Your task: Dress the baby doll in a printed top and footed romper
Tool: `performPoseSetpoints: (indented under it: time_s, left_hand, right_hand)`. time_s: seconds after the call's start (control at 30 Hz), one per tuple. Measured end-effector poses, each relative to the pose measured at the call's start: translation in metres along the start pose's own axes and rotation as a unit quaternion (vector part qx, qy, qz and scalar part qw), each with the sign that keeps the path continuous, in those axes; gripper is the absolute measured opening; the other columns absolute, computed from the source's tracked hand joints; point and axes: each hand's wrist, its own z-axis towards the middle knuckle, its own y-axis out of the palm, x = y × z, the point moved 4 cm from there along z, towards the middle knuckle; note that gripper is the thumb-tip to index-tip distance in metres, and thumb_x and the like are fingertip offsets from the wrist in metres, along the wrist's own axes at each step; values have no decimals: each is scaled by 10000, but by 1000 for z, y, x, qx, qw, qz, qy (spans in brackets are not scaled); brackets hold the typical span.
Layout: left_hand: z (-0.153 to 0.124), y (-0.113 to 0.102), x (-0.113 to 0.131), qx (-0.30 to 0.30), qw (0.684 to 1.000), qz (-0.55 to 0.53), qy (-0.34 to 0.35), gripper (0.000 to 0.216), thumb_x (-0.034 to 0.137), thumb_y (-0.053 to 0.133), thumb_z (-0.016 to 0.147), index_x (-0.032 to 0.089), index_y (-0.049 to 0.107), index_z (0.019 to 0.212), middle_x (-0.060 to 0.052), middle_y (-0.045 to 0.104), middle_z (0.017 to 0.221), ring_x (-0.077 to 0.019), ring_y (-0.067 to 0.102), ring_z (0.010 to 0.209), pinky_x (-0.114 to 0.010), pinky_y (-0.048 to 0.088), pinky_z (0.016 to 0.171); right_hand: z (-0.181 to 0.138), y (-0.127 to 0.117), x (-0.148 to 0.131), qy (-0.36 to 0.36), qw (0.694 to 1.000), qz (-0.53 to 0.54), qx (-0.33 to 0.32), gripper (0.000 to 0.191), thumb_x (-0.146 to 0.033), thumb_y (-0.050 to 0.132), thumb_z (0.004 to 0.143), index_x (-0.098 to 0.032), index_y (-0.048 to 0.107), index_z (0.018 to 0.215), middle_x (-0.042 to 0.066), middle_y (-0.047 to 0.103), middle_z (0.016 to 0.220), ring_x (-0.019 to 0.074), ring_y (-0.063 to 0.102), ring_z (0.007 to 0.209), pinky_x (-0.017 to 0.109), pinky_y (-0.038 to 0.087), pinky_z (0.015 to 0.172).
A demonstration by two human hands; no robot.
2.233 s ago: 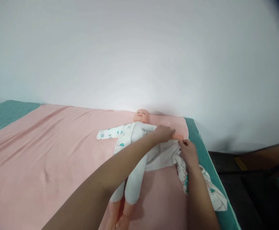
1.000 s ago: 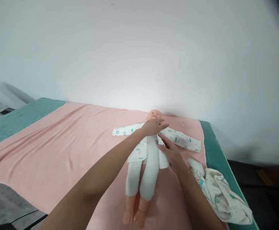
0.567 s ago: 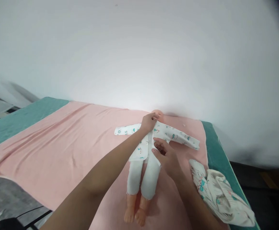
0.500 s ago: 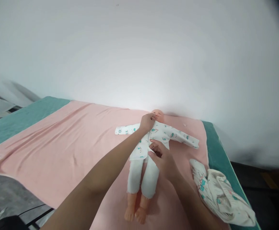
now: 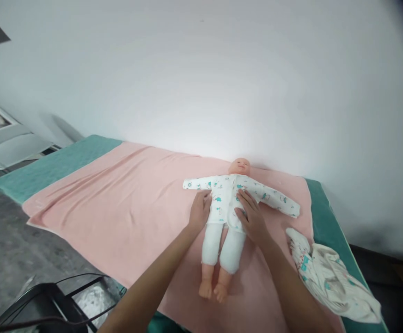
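Note:
A baby doll (image 5: 240,165) lies on its back on a pink blanket (image 5: 146,199), its head toward the wall. It wears a white baby jacket (image 5: 226,196) with teal and pink prints, sleeves spread to both sides and front panels closed over the chest. The legs are white down to the knees, with bare shins and feet below. My left hand (image 5: 200,210) rests against the jacket's left edge, below the sleeve. My right hand (image 5: 252,217) lies on the jacket's right front, fingers stretched out. Neither hand grips anything.
A crumpled printed white garment (image 5: 336,282) lies at the right edge of the bed. Under the blanket is a teal cover (image 5: 329,222). A white wall (image 5: 201,83) stands behind. At lower left are a black chair-like object (image 5: 42,305) and cables; a white chair (image 5: 17,148) stands farther left.
My left hand has moved from the collar down to the jacket's left side. My right hand has let go of the front edge and now lies flat on it. The view has shifted left.

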Motion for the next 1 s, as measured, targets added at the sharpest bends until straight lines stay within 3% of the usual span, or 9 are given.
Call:
performPoseSetpoints:
  time_s: [0.13,0.27,0.37,0.5,0.63,0.8,0.9,1.0]
  left_hand:
    - [-53,-12,-17,-45,998,24,28,307,258,429,946,230,546,1228,-76,583,1269,-207,521,1211,-395,413,1046]
    - [-73,-14,-20,-57,996,47,50,441,228,585,835,226,523,1272,-80,557,1327,-227,500,1248,-412,397,1072]
    - [-74,-11,-22,-75,993,70,57,365,195,613,791,214,603,1156,-74,566,1319,-235,493,1257,-410,389,1073]
    - [-67,-5,-23,-93,985,133,54,350,110,507,822,233,641,1121,-60,571,1315,-234,482,1247,-421,387,1036]
    - [-60,-4,-20,-104,982,139,76,357,103,495,826,245,651,1114,-46,582,1295,-235,482,1224,-423,392,1002]
    - [-64,-17,-19,-63,994,66,65,188,164,472,866,206,651,909,-51,641,1138,-205,553,1100,-380,442,964]
    - [-70,-24,-21,-51,996,53,49,167,167,469,859,209,630,844,-52,646,1105,-214,564,1081,-393,453,965]
    - [-72,-27,-24,-57,998,4,31,175,157,479,836,216,637,882,-49,637,1166,-225,553,1140,-421,435,1012]
  right_hand:
    - [-22,0,2,36,999,7,-1,522,-362,484,938,-284,408,1448,21,337,1544,225,234,1453,493,190,1195]
    - [-58,-4,6,115,991,58,36,617,-411,548,897,-280,361,1470,42,308,1557,230,260,1441,477,225,1184]
    - [-88,-6,10,210,969,106,81,661,-428,579,866,-274,355,1468,60,351,1532,234,347,1395,450,320,1135]
    - [-108,-9,5,292,942,84,139,536,-429,598,819,-240,541,1317,76,554,1356,250,524,1220,421,412,1029]
    - [-102,-10,-5,318,933,6,170,408,-393,570,786,-207,647,1141,77,670,1139,259,595,993,398,445,876]
    - [-101,-9,-8,338,922,-79,174,349,-339,532,774,-194,652,1068,61,658,940,231,559,828,358,418,758]
    - [-112,-8,-5,337,923,-77,171,371,-329,557,746,-192,652,1078,44,620,869,220,538,781,351,419,724]
    - [-121,-12,4,333,923,1,191,415,-282,586,698,-202,646,1102,40,628,917,212,557,798,359,454,746]
